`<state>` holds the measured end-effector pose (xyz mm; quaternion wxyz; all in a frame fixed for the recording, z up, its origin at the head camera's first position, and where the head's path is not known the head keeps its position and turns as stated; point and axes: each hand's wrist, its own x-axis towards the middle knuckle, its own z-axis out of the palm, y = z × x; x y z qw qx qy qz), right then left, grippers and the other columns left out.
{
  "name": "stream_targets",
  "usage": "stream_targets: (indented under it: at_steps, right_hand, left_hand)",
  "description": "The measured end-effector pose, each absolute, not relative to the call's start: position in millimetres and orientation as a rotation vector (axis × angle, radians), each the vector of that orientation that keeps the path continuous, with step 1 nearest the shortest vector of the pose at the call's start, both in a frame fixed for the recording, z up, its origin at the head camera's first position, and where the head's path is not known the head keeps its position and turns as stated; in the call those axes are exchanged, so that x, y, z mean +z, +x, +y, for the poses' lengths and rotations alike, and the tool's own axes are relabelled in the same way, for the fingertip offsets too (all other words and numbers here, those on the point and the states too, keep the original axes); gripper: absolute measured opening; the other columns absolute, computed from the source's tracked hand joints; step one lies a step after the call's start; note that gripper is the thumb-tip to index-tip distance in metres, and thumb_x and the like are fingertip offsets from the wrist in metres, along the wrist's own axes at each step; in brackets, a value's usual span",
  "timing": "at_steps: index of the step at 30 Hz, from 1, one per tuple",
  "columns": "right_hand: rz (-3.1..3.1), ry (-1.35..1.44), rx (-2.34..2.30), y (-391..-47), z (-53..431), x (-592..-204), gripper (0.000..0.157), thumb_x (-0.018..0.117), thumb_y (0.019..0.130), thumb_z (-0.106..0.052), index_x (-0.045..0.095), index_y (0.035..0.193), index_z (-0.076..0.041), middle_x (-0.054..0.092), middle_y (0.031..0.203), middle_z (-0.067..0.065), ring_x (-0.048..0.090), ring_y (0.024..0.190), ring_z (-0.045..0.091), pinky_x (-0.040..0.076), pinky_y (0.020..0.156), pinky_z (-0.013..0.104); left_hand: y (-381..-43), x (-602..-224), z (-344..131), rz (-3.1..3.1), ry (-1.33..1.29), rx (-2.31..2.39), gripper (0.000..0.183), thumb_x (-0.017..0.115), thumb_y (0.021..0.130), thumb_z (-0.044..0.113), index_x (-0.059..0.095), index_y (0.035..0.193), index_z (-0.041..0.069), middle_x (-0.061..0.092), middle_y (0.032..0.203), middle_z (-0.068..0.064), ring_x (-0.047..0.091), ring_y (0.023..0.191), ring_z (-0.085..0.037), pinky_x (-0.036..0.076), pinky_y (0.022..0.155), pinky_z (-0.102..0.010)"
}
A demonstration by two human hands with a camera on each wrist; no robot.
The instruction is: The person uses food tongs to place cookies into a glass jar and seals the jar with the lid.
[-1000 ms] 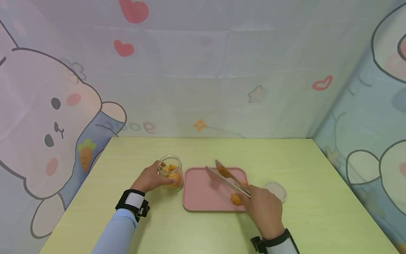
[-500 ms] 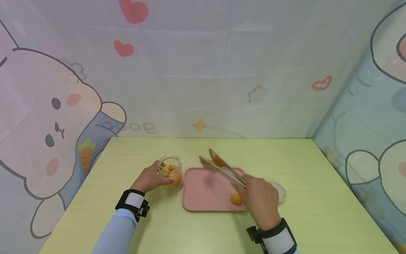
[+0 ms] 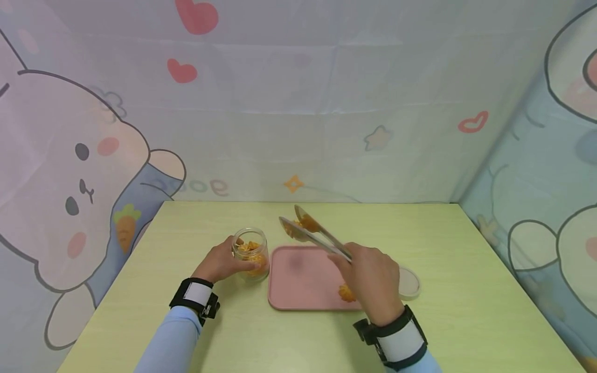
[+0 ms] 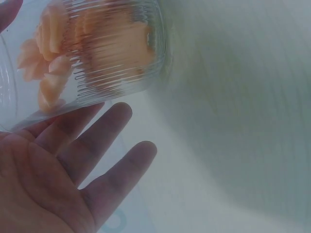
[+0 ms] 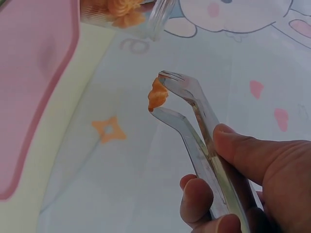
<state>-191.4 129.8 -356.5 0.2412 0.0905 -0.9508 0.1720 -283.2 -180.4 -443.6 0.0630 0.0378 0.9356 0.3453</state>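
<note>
My left hand (image 3: pixel 225 262) holds a glass jar (image 3: pixel 255 271) upright on the table, thumb in front and a finger behind its rim. Inside the jar lie several orange, ridged cookies (image 4: pixel 114 46). Two or three fingers (image 4: pixel 104 141) of this hand stretch out beside the glass. My right hand (image 3: pixel 373 277) grips metal tongs (image 5: pixel 214 160) between thumb and curled fingers. An orange cookie (image 5: pixel 158 93) is pinched between the tong tips, raised above the far edge of the tray and to the right of the jar's mouth. Another cookie (image 3: pixel 346 293) lies on the pink tray (image 3: pixel 298 282).
A round white lid (image 3: pixel 409 284) lies right of the tray, partly behind my right hand. The light wooden table (image 3: pixel 466 311) ends at a cloth backdrop (image 3: pixel 326 103) with cartoon prints, at the back and sides.
My right hand has moved left and away from me, carrying the tongs and cookie up off the tray toward the jar. The left hand and jar have stayed still.
</note>
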Motion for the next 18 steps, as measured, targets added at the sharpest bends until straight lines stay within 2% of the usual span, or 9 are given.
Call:
stream_targets:
  at_steps: [10, 18]
  right_hand:
    - [-2.593, 0.302, 0.444, -197, 112, -348, 0.035, 0.071, 0.081, -0.043, 0.062, 0.065, -0.013, 0.036, 0.044, -0.005, 0.036, 0.036, 0.012, 0.02, 0.032, 0.025]
    - [-2.573, 0.32, 0.45, -201, 97, -343, 0.038, 0.07, 0.08, -0.049, 0.063, 0.064, -0.015, 0.041, 0.045, -0.004, 0.04, 0.038, 0.014, 0.026, 0.031, 0.029]
  left_hand:
    - [-286, -445, -182, 2.81, 0.102, 1.055, 0.092, 0.079, 0.062, 0.059, 0.048, 0.128, 0.003, 0.061, 0.123, -0.02, 0.055, 0.107, -0.031, 0.048, 0.088, -0.051]
    - [-285, -445, -182, 2.818, 0.132, 1.063, 0.088, 0.079, 0.065, 0.055, 0.048, 0.127, 0.002, 0.061, 0.122, -0.021, 0.055, 0.108, -0.032, 0.047, 0.089, -0.053]
